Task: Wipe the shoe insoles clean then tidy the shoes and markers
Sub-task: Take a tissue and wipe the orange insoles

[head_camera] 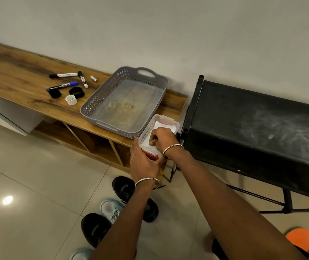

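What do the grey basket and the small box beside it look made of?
Grey basket: apparently moulded plastic, matte, given its perforated lattice walls and cut-out handle. Small box: translucent, glossy plastic with red clips; white sheets show through its wall, likely wipes.

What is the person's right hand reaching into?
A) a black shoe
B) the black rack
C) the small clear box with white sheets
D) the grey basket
C: the right hand sits inside the small clear box, fingers curled on the white sheet in it, while the left hand holds the near end.
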{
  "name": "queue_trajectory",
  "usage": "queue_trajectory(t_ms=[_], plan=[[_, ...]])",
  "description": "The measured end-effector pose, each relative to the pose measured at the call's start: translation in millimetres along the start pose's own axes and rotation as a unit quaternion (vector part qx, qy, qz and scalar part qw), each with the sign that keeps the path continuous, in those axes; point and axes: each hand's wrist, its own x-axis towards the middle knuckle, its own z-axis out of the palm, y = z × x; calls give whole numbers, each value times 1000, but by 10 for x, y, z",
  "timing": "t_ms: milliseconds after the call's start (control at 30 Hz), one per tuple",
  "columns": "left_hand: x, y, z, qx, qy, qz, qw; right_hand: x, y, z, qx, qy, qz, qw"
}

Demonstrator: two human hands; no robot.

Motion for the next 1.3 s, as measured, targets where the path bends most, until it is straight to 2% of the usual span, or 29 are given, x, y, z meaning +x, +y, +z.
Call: queue_trajectory(t_ms=[167,400,667,767,900,967,1067,1133,1200,1267,1300], plan=[[3,3,10,-4,1,0,1000,4,14,9,-46,-35,-17,998],[2,2,10,-7,1,0,1000,3,3,8,-69,-22,-24,997],[-13,35,-22,-4,3,5,1000,-95,-30,-85,58,45,-9,997],[-18,67,-31,-8,0,-7,1000,-197,-152,-159,83,149,-5,985],[-46,133,-67,-25,-6,-1,1000,-352,-252,-298,134,291,-3,947],[-54,159,-100,-24,-14,-6,1000,-465,-241,-452,206,310,17,928],[-79,188,-138,-26,-35,-22,999,-665,-118,-672,333,277,76,898],[-109,214,-145,-34,-51,-29,998,-864,-16,-826,469,242,105,843],[-167,243,-141,-52,-55,-42,996,-1108,94,-1032,603,216,113,760],[-280,275,-130,-65,-37,-50,996,-1367,240,-1244,688,199,95,692],[-369,300,-114,-63,-26,-54,996,-1502,340,-1329,708,193,78,675]])
